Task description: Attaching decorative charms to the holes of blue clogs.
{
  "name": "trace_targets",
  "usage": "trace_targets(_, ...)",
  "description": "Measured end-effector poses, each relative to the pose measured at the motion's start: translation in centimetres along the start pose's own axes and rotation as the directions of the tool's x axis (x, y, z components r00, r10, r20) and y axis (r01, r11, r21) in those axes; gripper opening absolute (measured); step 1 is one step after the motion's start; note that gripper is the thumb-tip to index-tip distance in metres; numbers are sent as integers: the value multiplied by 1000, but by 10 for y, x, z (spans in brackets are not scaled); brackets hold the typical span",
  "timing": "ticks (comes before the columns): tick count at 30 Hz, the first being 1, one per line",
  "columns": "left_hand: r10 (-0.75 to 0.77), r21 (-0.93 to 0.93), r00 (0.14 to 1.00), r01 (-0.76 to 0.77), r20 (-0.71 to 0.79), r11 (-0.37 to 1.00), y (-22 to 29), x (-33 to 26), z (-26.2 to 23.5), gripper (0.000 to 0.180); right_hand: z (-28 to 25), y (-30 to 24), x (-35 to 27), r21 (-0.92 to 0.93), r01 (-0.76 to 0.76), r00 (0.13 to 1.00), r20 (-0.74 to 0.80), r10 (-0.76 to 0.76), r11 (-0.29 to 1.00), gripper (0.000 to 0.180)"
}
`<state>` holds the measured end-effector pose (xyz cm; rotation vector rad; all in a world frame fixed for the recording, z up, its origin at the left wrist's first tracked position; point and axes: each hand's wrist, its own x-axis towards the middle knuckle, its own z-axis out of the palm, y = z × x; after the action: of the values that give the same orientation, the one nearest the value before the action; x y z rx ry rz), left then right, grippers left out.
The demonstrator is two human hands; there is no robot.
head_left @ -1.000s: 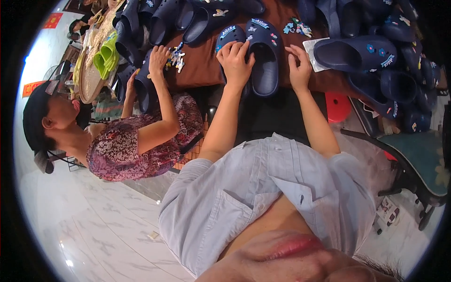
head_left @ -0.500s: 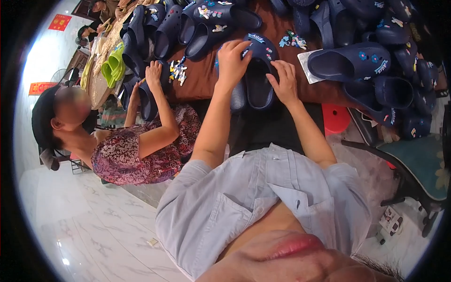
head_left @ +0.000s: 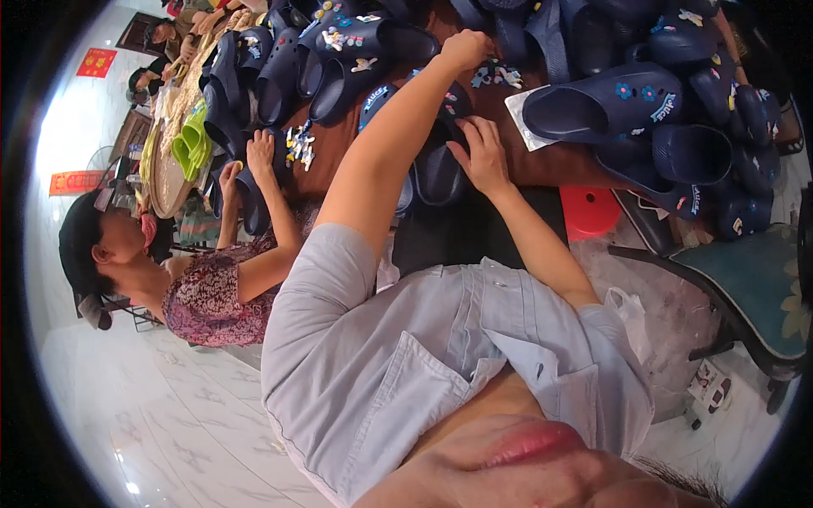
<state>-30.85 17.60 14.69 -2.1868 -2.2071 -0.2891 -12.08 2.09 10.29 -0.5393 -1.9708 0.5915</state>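
Observation:
A navy clog (head_left: 439,175) with small coloured charms on its upper lies at the table's near edge in front of me. My right hand (head_left: 483,158) grips its right side, thumb near the opening and fingers along the outer edge. Stretched past the clog, my left hand (head_left: 467,51) is at a small heap of colourful shoe charms (head_left: 508,77), its fingers curled down; whatever they pinch is hidden. My left forearm covers part of the clog and of a second navy clog (head_left: 377,108) beside it, which bears a blue-and-white charm.
Many decorated navy clogs (head_left: 601,106) crowd the brown-covered table (head_left: 329,161). At left a co-worker (head_left: 216,292) handles a clog near another charm heap (head_left: 300,146) and lime-green clogs (head_left: 191,140). A red stool (head_left: 590,212) and a green-seated chair (head_left: 745,292) stand at right.
My left hand has left the clog and reached forward to the charm heap. My right hand stays on the clog's right side. The whole view has shifted slightly.

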Motion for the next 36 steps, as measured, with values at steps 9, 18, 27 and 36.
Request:
trace_targets(9, 161, -2, 984, -162, 70, 987, -17, 9, 33, 31, 1, 1, 0, 28, 22, 1000, -10, -22, 999, 38)
trace_targets(18, -120, -318, 988, 144, 94, 937, -23, -3, 7, 23, 7, 3, -2, 4, 19, 1000, -3, -19, 1000, 39)
trace_targets(27, -241, -935, 969, 128, 47, 332, -38, -59, -58, 9, 8, 3, -4, -27, -4, 1000, -5, 4, 1000, 38)
trace_targets(36, -492, -940, 869, 120, -55, 318, -118, -207, -89, 23, 11, 4, -5, -27, 14, 1000, -1, -14, 1000, 38)
